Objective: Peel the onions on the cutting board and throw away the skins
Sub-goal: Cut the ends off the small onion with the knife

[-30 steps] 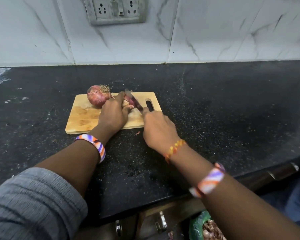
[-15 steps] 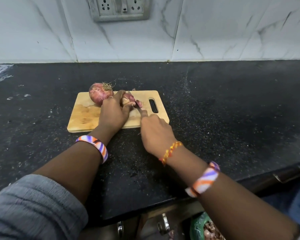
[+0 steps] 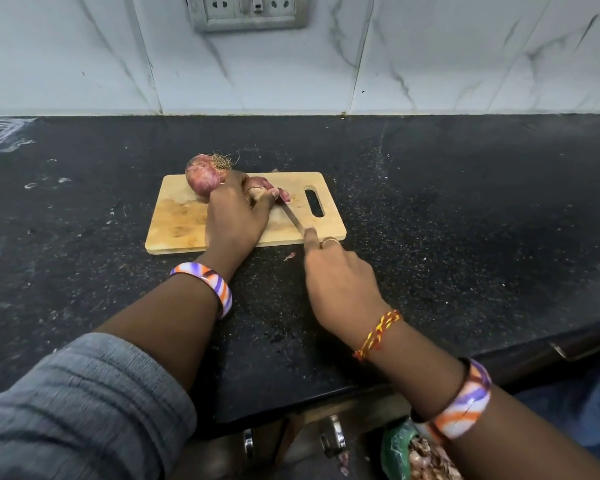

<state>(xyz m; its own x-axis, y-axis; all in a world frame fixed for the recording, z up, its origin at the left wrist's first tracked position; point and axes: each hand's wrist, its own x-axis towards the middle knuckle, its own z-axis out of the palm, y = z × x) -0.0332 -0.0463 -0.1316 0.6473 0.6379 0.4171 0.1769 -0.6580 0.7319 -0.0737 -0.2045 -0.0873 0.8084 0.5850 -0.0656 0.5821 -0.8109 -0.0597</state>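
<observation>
A pale rectangular wooden cutting board (image 3: 174, 220) with a slot handle at its right end lies on the black speckled stone counter (image 3: 465, 220). The left hand (image 3: 234, 216) rests on the board's middle, its fingers curled over a small reddish-purple onion (image 3: 257, 188) and pinning it down; most of this onion is hidden under the fingers, with only its far right side showing. The right hand (image 3: 340, 282), near the board's near right corner, grips a knife (image 3: 293, 218) with its fingers wrapped round the handle; the grey blade slants far-left across the board, its tip touching the held onion's right end. A larger unpeeled red onion with dry roots (image 3: 203, 176) sits on the board's far left edge, just beside the left hand's knuckles. A small scrap of skin (image 3: 289, 256) lies on the counter between the two hands.
</observation>
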